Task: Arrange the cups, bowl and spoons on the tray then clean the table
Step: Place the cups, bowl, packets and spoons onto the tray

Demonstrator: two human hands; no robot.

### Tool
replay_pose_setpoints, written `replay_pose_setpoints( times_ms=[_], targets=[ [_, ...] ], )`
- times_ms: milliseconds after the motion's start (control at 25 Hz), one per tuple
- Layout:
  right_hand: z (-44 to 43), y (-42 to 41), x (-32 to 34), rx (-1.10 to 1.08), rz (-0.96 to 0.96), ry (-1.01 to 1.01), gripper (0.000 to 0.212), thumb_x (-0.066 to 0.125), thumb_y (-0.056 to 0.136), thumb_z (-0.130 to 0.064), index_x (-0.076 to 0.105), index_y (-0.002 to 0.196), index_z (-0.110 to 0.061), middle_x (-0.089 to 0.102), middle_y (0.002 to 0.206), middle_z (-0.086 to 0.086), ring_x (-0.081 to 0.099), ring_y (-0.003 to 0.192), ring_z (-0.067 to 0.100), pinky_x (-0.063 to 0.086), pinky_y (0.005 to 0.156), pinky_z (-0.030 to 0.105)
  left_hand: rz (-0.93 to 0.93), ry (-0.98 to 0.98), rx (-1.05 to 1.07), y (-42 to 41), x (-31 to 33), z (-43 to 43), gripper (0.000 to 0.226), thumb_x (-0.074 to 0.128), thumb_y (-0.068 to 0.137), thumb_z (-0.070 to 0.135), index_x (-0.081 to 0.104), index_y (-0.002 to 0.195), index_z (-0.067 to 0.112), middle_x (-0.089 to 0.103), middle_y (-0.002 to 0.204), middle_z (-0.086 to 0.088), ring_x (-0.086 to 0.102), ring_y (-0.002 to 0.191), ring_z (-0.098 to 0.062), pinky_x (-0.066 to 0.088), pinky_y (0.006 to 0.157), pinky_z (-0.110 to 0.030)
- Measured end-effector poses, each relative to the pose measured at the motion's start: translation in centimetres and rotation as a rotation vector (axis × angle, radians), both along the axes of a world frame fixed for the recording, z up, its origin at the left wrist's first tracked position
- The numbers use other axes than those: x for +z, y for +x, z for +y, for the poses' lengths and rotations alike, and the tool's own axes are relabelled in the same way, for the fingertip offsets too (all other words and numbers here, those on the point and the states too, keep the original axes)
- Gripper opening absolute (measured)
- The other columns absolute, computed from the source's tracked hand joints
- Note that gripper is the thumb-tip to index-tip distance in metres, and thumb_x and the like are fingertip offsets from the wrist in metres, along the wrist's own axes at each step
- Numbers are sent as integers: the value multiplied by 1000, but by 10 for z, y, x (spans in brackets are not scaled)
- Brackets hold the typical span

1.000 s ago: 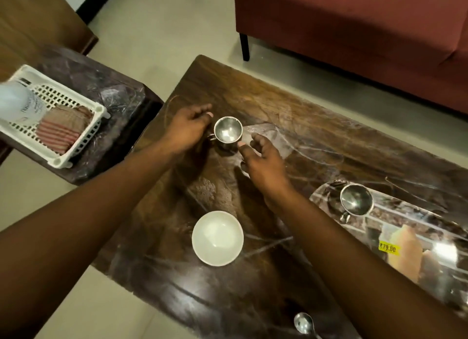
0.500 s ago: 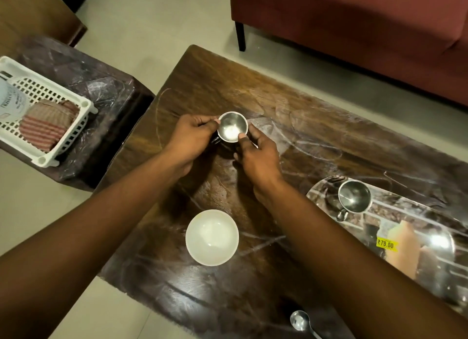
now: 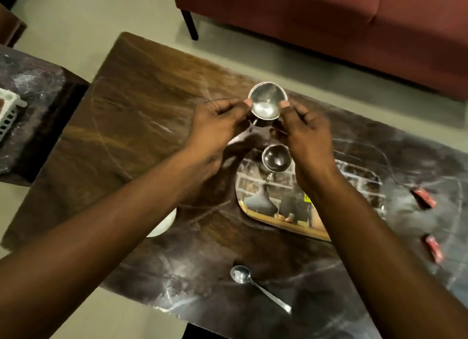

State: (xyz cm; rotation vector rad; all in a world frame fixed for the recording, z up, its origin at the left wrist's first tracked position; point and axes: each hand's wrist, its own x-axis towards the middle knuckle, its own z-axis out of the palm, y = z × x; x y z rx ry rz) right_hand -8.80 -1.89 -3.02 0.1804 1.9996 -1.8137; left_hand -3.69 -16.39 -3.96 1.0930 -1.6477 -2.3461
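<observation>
Dark marble-look table (image 3: 141, 126) fills the view, red sofa (image 3: 329, 22) behind it across the pale floor. Left edge: a second dark side table (image 3: 38, 106) with a corner of a white basket (image 3: 8, 111) on it. On the main table, tray (image 3: 268, 212) sits right of centre, glossy with a printed picture, its near rim golden. One steel cup (image 3: 275, 159) already stands on the tray's far-left corner, handle pointing toward the camera. White bowl (image 3: 162, 224) is on the table left of the tray, mostly hidden under the left forearm, only a sliver of rim shows. Spoon (image 3: 253, 285) lies near the front edge, bowl end to the left, handle running right and toward the camera. Two small red wrappers, wrapper one (image 3: 424, 198) and wrapper two (image 3: 434, 247), lie right of the tray, well apart from the hands. Right forearm crosses over the tray's middle and covers much of it.

Second cup (image 3: 267, 100) is lifted, held between both hands beyond the tray's far-left corner, mouth tilted toward the camera, empty inside. Left hand (image 3: 217, 126) pinches its left rim, thumb on the edge; right hand (image 3: 307, 133) pinches the right rim the same way. Cup handle hangs down near the left fingers. Held cup is just beyond the cup on the tray, not touching it. Edges slightly motion-blurred.
</observation>
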Motion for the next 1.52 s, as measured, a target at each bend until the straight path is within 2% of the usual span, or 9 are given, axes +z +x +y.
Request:
replay_pose_setpoints(
  times_ms=[80, 240, 360, 520, 640, 760, 920, 1360, 1520],
  targets=[
    [41, -4, -3, -23, 27, 40, 31, 58, 110, -26, 74, 130, -9, 80, 116, 8, 77, 102, 19, 60, 85, 30, -5, 8, -12, -3, -5, 42, 16, 75, 101, 8, 81, 87, 14, 82, 78, -1, 75, 68, -7, 63, 70, -22],
    [107, -1, -23, -62, 37, 89, 25, 62, 107, -26, 82, 108, -12, 80, 100, 19, 77, 96, 33, 63, 90, 49, -58, -9, -34, 4, -22, 112, 14, 78, 99, 12, 83, 111, 5, 83, 98, -6, 74, 80, -8, 60, 85, -31],
    [133, 8, -41, -90, 20, 106, 24, 62, 107, -23, 84, 95, -21, 81, 88, 11, 73, 84, 19, 62, 80, 39, -126, 28, -19, 14, -35, 145, 19, 75, 100, 6, 81, 118, 2, 82, 91, -2, 74, 78, -7, 60, 86, -29],
    [149, 15, -66, -112, -35, 136, 23, 62, 108, -26, 83, 106, -16, 81, 91, 4, 73, 84, 14, 62, 86, 38, -159, -3, -32, 27, -42, 176, 23, 71, 104, 5, 81, 124, 11, 84, 106, -6, 79, 100, -17, 63, 95, -34],
    [154, 17, -71, -93, -10, 102, 23, 62, 106, -28, 84, 97, -31, 83, 97, -3, 78, 96, 12, 61, 85, 30, -122, -47, -60, 33, -45, 189, 17, 68, 106, 7, 79, 117, 14, 82, 104, 0, 74, 90, -1, 61, 90, -23],
    [153, 19, -77, -61, -5, 117, 23, 62, 107, -28, 83, 112, -23, 83, 106, 0, 78, 105, 17, 64, 94, 40, -134, -72, -50, 33, -48, 191, 25, 64, 108, 7, 78, 130, 6, 82, 111, 1, 74, 95, 2, 60, 93, -21],
    [151, 21, -92, -40, -21, 157, 29, 59, 109, -27, 79, 125, -13, 82, 116, 3, 75, 115, 21, 58, 106, 52, -173, -39, 4, 29, -56, 192, 29, 63, 109, 5, 75, 135, 3, 82, 125, -8, 77, 115, -14, 60, 105, -30],
    [149, 23, -99, -64, -35, 245, 34, 62, 103, -41, 79, 125, -22, 81, 117, -3, 74, 117, 21, 57, 105, 57, -203, -46, -6, 29, -60, 194, 29, 63, 109, 8, 75, 135, 4, 82, 124, -7, 75, 100, -2, 59, 89, -11],
    [151, 25, -90, -93, -52, 275, 35, 65, 105, -35, 72, 135, -18, 78, 126, -1, 71, 120, 17, 56, 107, 52, -239, -15, -22, 40, -46, 181, 18, 64, 109, 10, 79, 119, 10, 79, 107, -4, 70, 97, -15, 57, 93, -31]
  ],
)
